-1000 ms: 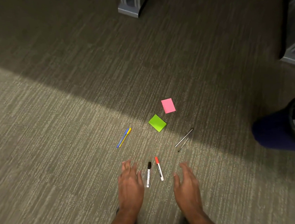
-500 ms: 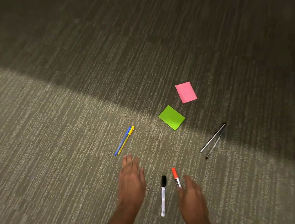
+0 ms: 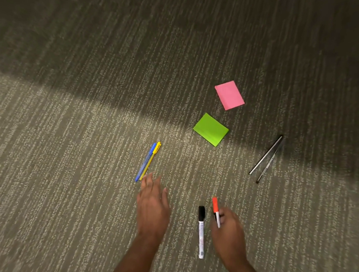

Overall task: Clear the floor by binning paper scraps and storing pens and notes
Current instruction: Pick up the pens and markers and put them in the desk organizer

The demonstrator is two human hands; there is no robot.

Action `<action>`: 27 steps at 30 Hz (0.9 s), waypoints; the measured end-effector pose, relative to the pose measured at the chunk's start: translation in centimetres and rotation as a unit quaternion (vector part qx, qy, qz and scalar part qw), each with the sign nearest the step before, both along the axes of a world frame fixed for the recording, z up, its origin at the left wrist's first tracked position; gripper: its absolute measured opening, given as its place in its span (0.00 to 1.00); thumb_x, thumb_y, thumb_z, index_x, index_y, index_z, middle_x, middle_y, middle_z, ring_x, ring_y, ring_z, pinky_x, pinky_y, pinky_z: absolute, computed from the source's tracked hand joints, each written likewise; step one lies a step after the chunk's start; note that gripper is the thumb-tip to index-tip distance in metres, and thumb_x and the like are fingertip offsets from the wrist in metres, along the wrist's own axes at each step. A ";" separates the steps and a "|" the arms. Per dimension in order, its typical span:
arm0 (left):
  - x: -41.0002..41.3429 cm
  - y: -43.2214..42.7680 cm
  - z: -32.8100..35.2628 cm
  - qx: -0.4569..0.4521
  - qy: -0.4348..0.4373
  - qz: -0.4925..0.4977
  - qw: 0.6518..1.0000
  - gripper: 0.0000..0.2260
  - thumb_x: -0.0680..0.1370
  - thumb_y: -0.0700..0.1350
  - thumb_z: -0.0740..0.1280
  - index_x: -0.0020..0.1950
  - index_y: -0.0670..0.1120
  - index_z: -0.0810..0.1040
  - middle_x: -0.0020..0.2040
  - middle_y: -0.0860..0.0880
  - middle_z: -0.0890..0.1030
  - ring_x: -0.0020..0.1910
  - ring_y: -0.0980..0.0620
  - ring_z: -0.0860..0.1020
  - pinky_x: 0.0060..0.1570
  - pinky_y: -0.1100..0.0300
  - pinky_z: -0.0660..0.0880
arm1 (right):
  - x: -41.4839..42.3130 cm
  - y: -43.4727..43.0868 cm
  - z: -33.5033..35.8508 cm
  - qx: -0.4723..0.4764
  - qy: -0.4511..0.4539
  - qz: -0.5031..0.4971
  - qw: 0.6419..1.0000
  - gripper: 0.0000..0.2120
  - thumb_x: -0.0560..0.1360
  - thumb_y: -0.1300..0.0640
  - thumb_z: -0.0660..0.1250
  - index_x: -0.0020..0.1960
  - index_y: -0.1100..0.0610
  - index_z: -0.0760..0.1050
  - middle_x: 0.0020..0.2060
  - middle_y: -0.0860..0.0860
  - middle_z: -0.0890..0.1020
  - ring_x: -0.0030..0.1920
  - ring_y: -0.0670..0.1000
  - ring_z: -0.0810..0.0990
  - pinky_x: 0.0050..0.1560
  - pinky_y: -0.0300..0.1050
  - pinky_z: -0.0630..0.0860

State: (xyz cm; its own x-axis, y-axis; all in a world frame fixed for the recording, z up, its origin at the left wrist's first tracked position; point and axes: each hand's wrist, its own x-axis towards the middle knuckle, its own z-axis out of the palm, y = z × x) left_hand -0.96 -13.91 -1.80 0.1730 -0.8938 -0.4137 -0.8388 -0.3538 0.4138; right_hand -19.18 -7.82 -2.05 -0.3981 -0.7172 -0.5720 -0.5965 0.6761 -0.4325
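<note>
In the head view, a grey ribbed carpet floor [image 3: 72,208] is seen, half in shadow. A white marker with a black cap [image 3: 201,230] is taken as landmark. Just to its right, a white marker with an orange cap [image 3: 216,210] is pinched in the closed grip of the right hand [image 3: 228,233] — cap pointing away. To the landmark's left, the left hand [image 3: 153,208] is spread, its grip open and empty, fingertips near a blue pen and yellow pen [image 3: 148,161] lying side by side. Beyond the landmark lie a green sticky-note pad [image 3: 210,129] and, farther off, a pink sticky-note pad [image 3: 229,95]. Well to the right, two thin dark pens [image 3: 267,159] lie touching at their far ends.
</note>
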 end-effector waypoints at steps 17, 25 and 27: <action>0.9 -5.2 -4.1 -0.025 -0.061 0.053 0.996 0.22 0.84 0.47 0.55 0.79 0.49 0.59 0.80 0.48 0.59 0.80 0.49 0.55 0.79 0.46 0.52 | 3.7 -1.7 -3.2 -0.003 -0.070 -0.017 0.997 0.09 0.70 0.54 0.72 0.50 0.53 0.82 0.41 0.52 0.83 0.45 0.53 0.81 0.47 0.43 0.76; 1.4 -7.4 -4.1 -0.096 -0.051 0.130 0.985 0.15 0.78 0.42 0.68 0.65 0.46 0.77 0.57 0.50 0.80 0.56 0.51 0.74 0.62 0.52 0.70 | 4.0 -7.4 -1.7 -0.073 -0.099 0.003 0.992 0.05 0.73 0.52 0.70 0.49 0.47 0.78 0.40 0.46 0.82 0.40 0.45 0.80 0.44 0.45 0.77; 1.1 -7.6 -3.9 -0.098 -0.006 0.182 0.978 0.13 0.78 0.40 0.68 0.63 0.45 0.79 0.55 0.49 0.80 0.55 0.50 0.74 0.59 0.53 0.72 | 3.9 -7.9 -1.6 -0.078 -0.100 0.010 0.992 0.06 0.73 0.52 0.70 0.51 0.47 0.79 0.40 0.45 0.81 0.41 0.45 0.79 0.45 0.46 0.77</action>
State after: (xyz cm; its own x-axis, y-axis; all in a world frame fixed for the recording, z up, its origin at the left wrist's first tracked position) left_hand 0.18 -21.47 -5.73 0.4984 -0.8339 -0.2372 -0.6766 -0.5452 0.4950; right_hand -15.32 -15.73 -3.62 -0.2726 -0.8104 -0.5187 -0.5012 0.5798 -0.6424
